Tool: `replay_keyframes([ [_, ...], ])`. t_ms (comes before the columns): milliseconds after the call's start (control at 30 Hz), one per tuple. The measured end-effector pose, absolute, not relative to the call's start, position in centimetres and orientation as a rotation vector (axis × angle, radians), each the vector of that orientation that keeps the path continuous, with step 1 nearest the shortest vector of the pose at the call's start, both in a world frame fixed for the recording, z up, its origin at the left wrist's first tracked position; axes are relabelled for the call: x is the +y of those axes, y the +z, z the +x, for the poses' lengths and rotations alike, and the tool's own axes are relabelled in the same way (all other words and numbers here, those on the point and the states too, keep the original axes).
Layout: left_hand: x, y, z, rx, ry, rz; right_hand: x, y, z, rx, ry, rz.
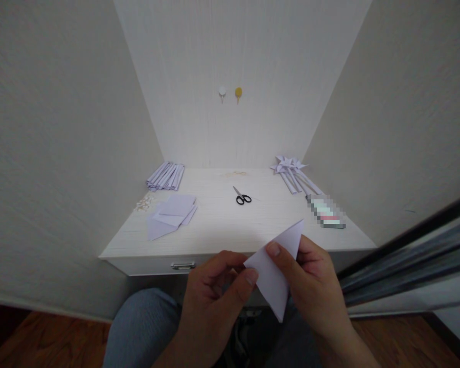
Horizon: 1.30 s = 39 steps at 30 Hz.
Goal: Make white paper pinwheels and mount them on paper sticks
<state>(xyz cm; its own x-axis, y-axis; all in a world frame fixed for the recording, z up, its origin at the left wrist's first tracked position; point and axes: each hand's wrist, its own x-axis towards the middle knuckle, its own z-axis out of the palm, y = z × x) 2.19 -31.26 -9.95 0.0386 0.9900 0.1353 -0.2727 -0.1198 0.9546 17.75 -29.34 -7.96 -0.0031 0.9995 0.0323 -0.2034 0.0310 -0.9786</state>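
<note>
A folded sheet of white paper (273, 276) is held up in front of the desk's near edge. My left hand (218, 296) pinches its left corner between thumb and forefinger. On the paper's right side, my right hand (310, 276) grips it, thumb flat on the face and fingers behind. The sheet looks doubled over, with pointed ends at the upper right and at the bottom. Farther back on the desk lie scissors (242, 197) with black handles, blades pointing away. A pile of paper sheets (174, 212) rests to the left of them.
Rolled paper sticks (165, 176) lie at the back left, near small pale bits (144, 202). Paper pinwheels (289, 166) on sticks sit at the back right, behind a blurred phone-like object (325, 210). Walls flank the white desk (214, 232); a drawer handle (183, 266) is in front.
</note>
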Motion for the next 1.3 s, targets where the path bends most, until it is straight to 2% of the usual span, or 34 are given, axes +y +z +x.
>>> replay_keyframes([
  [333,-31.4,-10.4,1.9,1.163,1.393,1.495,-28.4,-7.9,18.7,-1.122,1.21,-0.888],
  [533,-31.4,-10.1,2.3,1.226,1.543,1.712,-28.3,-8.2,19.5,-1.189,1.148,-0.907],
  [967,-31.7,-9.8,2.9,1.197,1.702,1.768,-28.1,-7.8,19.8,-1.16,1.172,-0.846],
  [1300,-31.4,-10.6,2.2,1.167,1.604,1.817,-27.7,-7.5,19.7,-1.153,1.159,-0.877],
])
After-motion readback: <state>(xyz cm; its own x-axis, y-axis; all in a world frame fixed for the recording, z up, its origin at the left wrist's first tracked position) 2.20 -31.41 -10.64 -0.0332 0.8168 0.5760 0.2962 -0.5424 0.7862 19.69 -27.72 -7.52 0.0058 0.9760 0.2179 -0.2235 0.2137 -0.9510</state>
